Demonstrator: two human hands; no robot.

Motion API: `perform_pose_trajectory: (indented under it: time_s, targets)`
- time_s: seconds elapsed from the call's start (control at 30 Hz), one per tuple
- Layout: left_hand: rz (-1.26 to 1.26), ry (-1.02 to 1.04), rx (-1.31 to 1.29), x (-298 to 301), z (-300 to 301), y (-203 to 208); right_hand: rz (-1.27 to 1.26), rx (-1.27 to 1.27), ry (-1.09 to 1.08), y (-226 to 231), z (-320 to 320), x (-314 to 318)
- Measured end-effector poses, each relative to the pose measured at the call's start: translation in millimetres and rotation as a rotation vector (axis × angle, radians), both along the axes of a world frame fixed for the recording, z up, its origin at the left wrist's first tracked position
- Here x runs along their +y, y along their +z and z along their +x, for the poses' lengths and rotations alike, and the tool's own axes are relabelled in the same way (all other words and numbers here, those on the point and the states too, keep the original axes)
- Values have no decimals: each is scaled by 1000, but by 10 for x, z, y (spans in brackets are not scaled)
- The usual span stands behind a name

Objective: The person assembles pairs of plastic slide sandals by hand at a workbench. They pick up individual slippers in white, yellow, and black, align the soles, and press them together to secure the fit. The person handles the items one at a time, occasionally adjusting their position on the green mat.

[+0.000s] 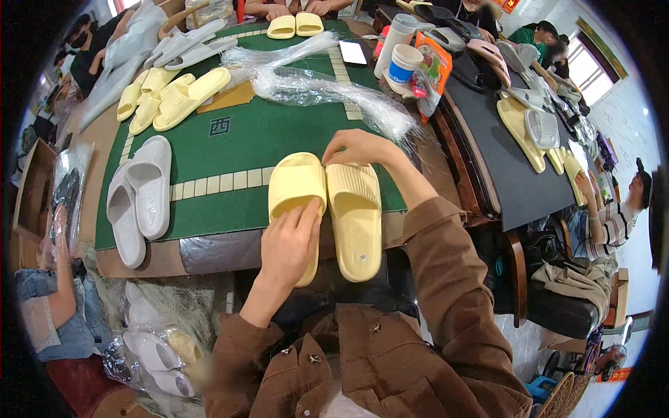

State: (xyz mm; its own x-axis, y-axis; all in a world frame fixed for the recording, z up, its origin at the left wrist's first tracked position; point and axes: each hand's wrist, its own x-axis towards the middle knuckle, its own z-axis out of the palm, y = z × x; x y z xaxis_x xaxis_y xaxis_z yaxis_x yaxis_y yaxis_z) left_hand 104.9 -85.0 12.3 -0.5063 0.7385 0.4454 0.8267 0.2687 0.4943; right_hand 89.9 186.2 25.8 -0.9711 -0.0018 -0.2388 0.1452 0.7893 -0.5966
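Side by side at the near edge of the table lie two pale yellow slide slippers, toes pointing away from me. My left hand (289,240) has its fingers together at the strap opening of the left slipper (296,184), gripping it there and hiding part of its footbed. Over the toe end of the right slipper (355,237) reaches my right hand (359,148). Its fingertips pinch at the seam where the two toes meet; whatever is between them is too small to make out. Clear plastic strands (369,104) spread across the table just beyond my right hand.
Grey slippers (150,188) rest at the table's left, with more yellow slippers (181,101) behind them. At the far right corner stand a white-and-blue tub (404,66) and a phone-like white card (352,53). Other people work around; one person's hands (296,10) are at the far edge.
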Motion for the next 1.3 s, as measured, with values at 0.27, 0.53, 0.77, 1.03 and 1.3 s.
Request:
perform_pose_trajectory:
  time_s: [0.27,0.53,0.77,1.03,1.3]
  targets:
    - [163,5,54,645,-860,11,-85,364,-145,-67,2,-118]
    - [297,78,-228,985,-921,-202,-262,638,-544,-139,126,-444]
    - [345,96,-89,936,-1015,-276,-272,714,-509,-220,129,-547]
    - [255,5,-336,951,-937,-248,-231,645,-485,-269,160,-524]
    - [311,22,-273,940,-880,-310,-415,629,-543,-291,185,-512]
